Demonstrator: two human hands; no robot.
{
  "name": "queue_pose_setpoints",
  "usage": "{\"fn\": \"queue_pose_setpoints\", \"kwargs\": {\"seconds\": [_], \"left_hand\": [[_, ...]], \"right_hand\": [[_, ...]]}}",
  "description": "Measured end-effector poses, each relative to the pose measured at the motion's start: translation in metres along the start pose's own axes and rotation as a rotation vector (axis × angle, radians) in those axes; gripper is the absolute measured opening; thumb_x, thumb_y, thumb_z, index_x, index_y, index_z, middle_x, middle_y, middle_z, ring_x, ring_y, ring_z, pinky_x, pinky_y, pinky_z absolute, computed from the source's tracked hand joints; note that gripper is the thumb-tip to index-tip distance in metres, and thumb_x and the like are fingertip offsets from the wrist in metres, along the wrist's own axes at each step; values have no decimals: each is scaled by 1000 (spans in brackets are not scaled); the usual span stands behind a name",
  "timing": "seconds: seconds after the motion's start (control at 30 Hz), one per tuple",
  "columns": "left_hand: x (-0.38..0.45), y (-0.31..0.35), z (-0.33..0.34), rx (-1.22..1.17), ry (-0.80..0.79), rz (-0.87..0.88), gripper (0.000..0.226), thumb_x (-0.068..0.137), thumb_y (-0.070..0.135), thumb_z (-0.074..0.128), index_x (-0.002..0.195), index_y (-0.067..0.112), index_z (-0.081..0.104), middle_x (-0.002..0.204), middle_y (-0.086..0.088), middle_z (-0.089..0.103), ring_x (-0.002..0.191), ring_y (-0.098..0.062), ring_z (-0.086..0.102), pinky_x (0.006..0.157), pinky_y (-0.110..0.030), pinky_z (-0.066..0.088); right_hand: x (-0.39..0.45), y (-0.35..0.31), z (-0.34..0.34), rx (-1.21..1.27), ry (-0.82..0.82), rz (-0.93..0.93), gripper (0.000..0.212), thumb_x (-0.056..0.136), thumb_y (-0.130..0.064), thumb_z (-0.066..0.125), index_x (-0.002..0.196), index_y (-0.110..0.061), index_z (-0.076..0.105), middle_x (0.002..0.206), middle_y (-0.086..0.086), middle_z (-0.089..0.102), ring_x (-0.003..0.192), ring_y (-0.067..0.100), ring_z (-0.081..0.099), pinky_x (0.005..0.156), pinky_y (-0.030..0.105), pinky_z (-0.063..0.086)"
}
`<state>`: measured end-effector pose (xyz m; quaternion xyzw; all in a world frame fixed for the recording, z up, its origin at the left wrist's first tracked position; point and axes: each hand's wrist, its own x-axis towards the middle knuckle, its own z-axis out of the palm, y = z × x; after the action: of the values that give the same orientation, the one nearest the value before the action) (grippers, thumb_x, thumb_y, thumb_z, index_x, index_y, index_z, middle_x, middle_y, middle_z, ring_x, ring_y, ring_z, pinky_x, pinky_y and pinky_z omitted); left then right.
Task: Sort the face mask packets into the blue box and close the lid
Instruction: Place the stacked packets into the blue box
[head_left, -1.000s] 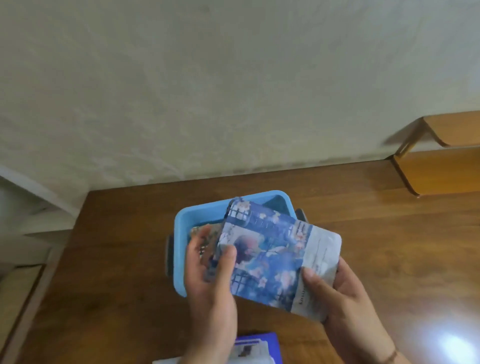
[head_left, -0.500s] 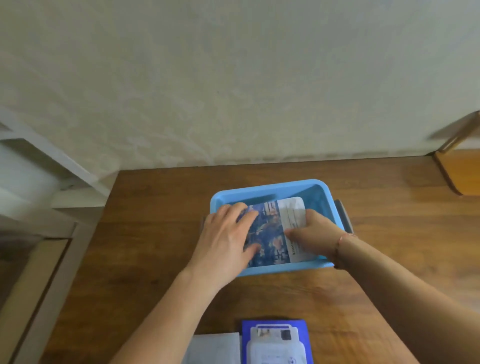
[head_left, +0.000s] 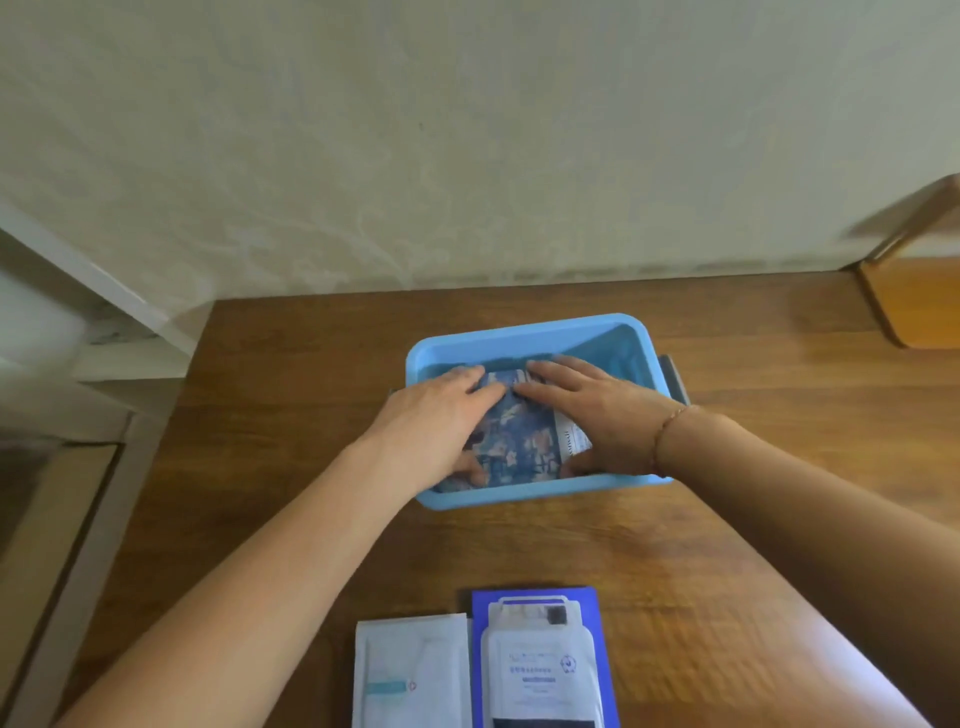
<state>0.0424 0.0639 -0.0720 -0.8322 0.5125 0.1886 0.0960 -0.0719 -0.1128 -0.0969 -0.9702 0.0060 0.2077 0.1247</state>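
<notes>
Light blue box (head_left: 524, 340), blue floral packet (head_left: 519, 441), brown wooden table (head_left: 311, 415)

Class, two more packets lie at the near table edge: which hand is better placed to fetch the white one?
Left, probably. The white packet lies on the left hand's side; the right hand would cross the dark blue packet.

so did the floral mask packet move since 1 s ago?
Yes. The floral mask packet was held up above the blue box; now it lies down inside it, with the left hand and right hand pressing flat on it.
</notes>
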Motion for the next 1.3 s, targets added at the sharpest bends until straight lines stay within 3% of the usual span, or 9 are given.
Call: {"fn": "queue_pose_setpoints", "kwargs": {"seconds": [0.2,0.33,0.43,0.53,0.67,0.77,0.83,0.97,1.3], "left_hand": [[6,4,-1,157,-62,28,110,75,44,80,156,22,9,161,-8,19,143,-28,30,109,-43,38],[-11,-3,-9,41,-29,74,107,82,43,75,158,20,3,165,-3,3,151,-21,6,121,-37,15],[-43,-1,-7,-139,325,142,82,85,38,72,152,13,32,158,-8,29,148,-22,23,121,-36,22],[-80,20,29,-285,743,290,39,84,26,76,118,9,67,116,-9,64,109,-24,60,96,-38,49],[-104,63,112,-136,228,407,79,71,62,70,137,23,49,136,1,51,119,-23,51,102,-48,43],[-105,78,148,-87,-66,322,102,70,69,64,151,33,15,161,4,13,143,-27,22,116,-54,12],[-105,82,155,-113,-70,282,103,71,68,65,151,35,8,162,5,0,146,-27,12,117,-55,6],[-104,84,154,-140,-82,254,105,74,68,65,150,36,0,161,6,-8,146,-24,6,118,-48,13],[-112,84,156,-241,-37,221,106,81,62,64,152,32,-8,158,8,-23,149,-21,-9,122,-38,-5]], "right_hand": [[6,2,2,-15,31,-30,101,80,-47,72,154,-30,6,161,-2,9,147,23,9,119,36,16],[0,3,-1,-25,64,-27,96,78,-48,73,154,-29,16,162,1,11,149,24,6,120,43,18],[-39,-7,-3,264,476,-57,70,81,-41,74,141,-18,47,150,7,41,142,24,33,115,38,31],[-104,-40,23,696,918,128,23,86,-19,71,107,-12,68,106,-3,70,98,6,64,88,14,46],[-159,-82,127,1278,480,669,19,81,-4,75,87,-21,70,90,-5,76,81,7,72,68,21,56],[-169,-96,172,1373,181,862,19,78,-5,76,92,-16,69,90,-1,75,63,-6,67,50,12,48],[-164,-106,180,1391,163,948,23,76,-11,79,93,-19,67,83,-6,73,56,-8,64,47,12,47],[-151,-120,183,1335,82,990,33,61,-36,80,91,-23,73,76,-5,75,73,11,72,76,38,59],[-140,-152,177,1113,319,876,18,90,-34,61,100,-31,47,88,-14,66,84,14,66,71,34,47]]}}
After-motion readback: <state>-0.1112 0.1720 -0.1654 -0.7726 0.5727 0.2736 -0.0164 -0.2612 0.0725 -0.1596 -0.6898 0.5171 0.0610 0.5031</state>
